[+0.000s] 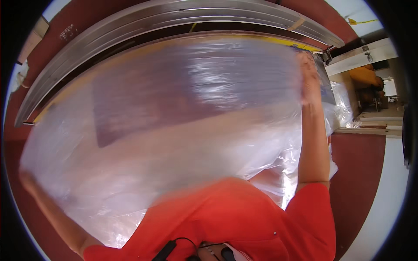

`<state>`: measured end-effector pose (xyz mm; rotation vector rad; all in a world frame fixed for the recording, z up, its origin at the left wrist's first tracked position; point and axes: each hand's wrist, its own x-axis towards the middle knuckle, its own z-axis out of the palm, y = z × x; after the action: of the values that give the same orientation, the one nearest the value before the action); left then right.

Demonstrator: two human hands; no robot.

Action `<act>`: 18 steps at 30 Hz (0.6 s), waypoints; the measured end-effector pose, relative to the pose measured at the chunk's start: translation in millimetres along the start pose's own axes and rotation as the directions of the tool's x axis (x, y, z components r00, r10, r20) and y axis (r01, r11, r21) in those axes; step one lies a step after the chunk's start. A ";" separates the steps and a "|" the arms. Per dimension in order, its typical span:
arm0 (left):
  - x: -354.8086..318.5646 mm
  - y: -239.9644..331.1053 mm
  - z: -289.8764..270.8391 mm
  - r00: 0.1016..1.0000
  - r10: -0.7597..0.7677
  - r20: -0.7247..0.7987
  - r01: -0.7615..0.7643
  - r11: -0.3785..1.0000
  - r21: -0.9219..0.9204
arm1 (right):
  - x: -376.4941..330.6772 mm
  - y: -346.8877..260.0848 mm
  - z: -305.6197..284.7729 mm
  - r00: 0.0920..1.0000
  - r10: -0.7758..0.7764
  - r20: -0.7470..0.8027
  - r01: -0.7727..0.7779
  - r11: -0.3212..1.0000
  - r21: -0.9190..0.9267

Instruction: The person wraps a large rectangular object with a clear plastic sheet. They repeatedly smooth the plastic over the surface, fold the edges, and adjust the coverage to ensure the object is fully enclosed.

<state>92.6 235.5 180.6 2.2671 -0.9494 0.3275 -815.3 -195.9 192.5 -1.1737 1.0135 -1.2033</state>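
Note:
A wide, see-through plastic sheet point(174, 165) stretches across the work surface between my two arms, blurred by motion. Beneath it lies a dark, flat piece point(130, 104) with a straight-sided corner, perhaps cloth. At the far left, my left hand point(28, 180) is closed at the sheet's outer edge, its fingers smeared and partly hidden by the plastic. My right arm reaches far forward, and my right hand point(309, 78) is closed on the sheet's far right edge, also blurred.
A long ribbed metal rail point(183, 15) curves along the back, with a yellow strip point(283, 42) in front of it. Crumpled clear plastic point(344, 104) bunches at the right, beside a pale wooden frame point(370, 56). Reddish floor point(357, 174) shows at the right.

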 end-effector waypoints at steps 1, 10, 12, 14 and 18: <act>4.3 15.6 54.4 1.000 -0.002 -0.001 0.002 0.986 -0.168 | 2.2 5.0 -4.9 0.999 0.025 -0.046 -0.035 0.976 -0.216; 49.3 172.1 271.6 0.940 -0.340 -0.041 0.335 0.890 0.309 | 147.9 54.8 -68.0 0.943 -0.219 -0.252 -0.012 0.732 -0.681; 54.6 169.0 283.9 0.915 -0.402 0.031 0.364 0.856 0.368 | 144.9 58.1 -66.6 0.894 -0.271 -0.358 -0.164 0.546 -0.822; 59.8 161.7 284.6 0.926 -0.347 0.146 0.290 0.905 0.313 | 137.9 63.4 -63.3 0.865 -0.301 -0.401 -0.204 0.519 -0.830; 63.9 146.5 293.9 0.986 -0.125 0.113 0.099 0.972 0.215 | 126.9 65.0 -58.3 0.841 -0.294 -0.453 -0.286 0.469 -0.836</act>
<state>28.4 -68.1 56.0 2.5483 -0.8796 0.2465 -849.3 -329.5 123.8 -1.6423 2.3003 -1.0002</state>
